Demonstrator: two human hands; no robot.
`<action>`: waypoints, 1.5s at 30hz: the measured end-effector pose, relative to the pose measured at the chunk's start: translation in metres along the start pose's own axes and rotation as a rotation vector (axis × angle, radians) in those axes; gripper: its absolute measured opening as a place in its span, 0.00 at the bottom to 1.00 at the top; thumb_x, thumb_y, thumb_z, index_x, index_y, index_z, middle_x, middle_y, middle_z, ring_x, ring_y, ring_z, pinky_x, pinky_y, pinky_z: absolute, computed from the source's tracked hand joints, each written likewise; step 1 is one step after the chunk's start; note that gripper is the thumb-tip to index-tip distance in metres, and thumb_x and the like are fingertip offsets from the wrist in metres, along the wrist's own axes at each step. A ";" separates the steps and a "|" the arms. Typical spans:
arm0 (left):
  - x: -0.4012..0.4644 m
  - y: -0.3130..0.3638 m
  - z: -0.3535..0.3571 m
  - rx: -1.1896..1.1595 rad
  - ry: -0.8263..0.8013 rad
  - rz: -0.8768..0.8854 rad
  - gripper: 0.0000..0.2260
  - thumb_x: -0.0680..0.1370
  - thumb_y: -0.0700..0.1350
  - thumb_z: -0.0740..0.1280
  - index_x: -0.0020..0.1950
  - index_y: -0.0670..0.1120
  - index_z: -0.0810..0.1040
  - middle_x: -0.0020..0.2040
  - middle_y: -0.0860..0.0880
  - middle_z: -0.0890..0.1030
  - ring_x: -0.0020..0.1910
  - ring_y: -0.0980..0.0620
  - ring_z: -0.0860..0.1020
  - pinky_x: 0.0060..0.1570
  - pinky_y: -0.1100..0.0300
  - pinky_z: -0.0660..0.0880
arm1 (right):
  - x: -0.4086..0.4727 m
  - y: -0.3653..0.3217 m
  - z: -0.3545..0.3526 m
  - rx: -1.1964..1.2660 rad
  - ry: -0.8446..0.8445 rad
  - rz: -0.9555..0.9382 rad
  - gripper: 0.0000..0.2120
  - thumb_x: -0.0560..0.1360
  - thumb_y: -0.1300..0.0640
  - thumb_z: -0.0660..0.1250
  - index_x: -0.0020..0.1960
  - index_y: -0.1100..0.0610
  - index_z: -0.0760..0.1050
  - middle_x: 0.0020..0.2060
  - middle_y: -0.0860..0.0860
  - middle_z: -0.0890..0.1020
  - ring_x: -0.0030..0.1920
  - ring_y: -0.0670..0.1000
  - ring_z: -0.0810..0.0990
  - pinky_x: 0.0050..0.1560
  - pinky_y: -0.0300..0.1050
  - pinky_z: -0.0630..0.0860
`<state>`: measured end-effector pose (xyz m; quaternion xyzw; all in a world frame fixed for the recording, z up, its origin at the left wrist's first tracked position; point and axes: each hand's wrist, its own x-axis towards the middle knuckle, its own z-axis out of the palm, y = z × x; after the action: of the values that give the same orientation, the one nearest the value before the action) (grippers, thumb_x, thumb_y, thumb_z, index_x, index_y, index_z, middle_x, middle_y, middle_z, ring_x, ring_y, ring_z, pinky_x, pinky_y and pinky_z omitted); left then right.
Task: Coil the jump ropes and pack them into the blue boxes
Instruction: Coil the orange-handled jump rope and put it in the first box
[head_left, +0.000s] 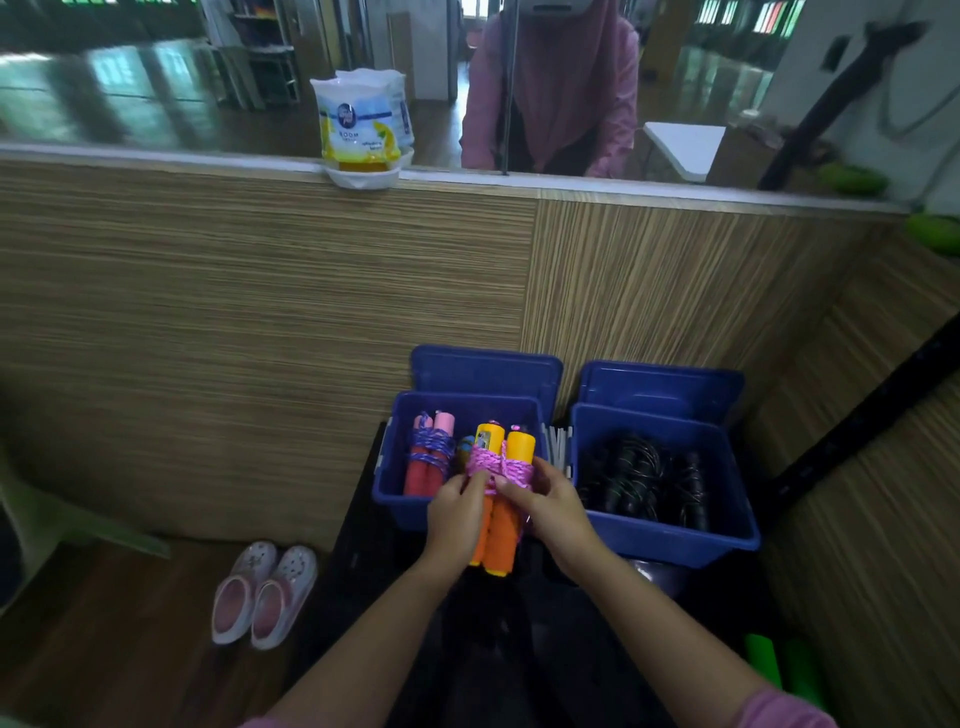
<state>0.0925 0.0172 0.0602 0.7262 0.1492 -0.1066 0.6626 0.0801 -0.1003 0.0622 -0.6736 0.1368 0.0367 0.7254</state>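
Both hands hold one bundle over the near wall of the left-hand blue plastic box (395, 467): a jump rope with two orange-and-yellow cylindrical handles (498, 525) laid side by side and bound together by turns of pink braided cord (498, 467). The left hand (457, 514) is curled around the handles from the left, while the right hand (550, 506) pinches the pink wraps from the right, its fingertips on the cord. Inside that box a pink-and-red-handled rope wrapped in purple cord (431, 457) stands against the left side, and the right-hand blue plastic box (675, 540) holds coiled black ropes (644, 478). The main risk is the wrap coming undone: whether the cord's free end is tucked cannot be told, since the fingers cover it, so releasing the pinch early could let the turns spring loose. The bundle could also catch on the box rim or knock the purple-wrapped rope over as it goes in, because the free space beside it looks narrow.
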 end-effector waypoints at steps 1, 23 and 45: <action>0.003 0.000 0.000 -0.012 0.005 -0.014 0.09 0.80 0.50 0.63 0.49 0.47 0.81 0.45 0.46 0.82 0.46 0.48 0.81 0.49 0.51 0.78 | 0.002 0.001 0.001 -0.023 -0.008 -0.014 0.22 0.72 0.60 0.72 0.64 0.58 0.73 0.55 0.55 0.81 0.55 0.55 0.81 0.58 0.56 0.77; 0.127 -0.046 -0.066 1.110 0.125 0.534 0.27 0.74 0.56 0.56 0.66 0.40 0.75 0.64 0.39 0.76 0.63 0.42 0.76 0.65 0.45 0.68 | 0.143 0.033 0.011 -0.262 0.061 0.113 0.12 0.73 0.63 0.70 0.56 0.56 0.77 0.51 0.55 0.83 0.50 0.55 0.81 0.57 0.55 0.78; 0.093 -0.056 -0.010 1.128 0.005 0.804 0.24 0.73 0.55 0.59 0.63 0.44 0.78 0.64 0.43 0.77 0.64 0.46 0.75 0.65 0.30 0.61 | 0.100 0.022 -0.024 -0.712 0.036 -0.110 0.22 0.75 0.58 0.69 0.67 0.63 0.72 0.56 0.53 0.78 0.56 0.51 0.78 0.59 0.38 0.72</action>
<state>0.1589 0.0380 -0.0238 0.9589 -0.2081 0.0876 0.1717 0.1676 -0.1348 0.0143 -0.8909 0.0916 0.0312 0.4438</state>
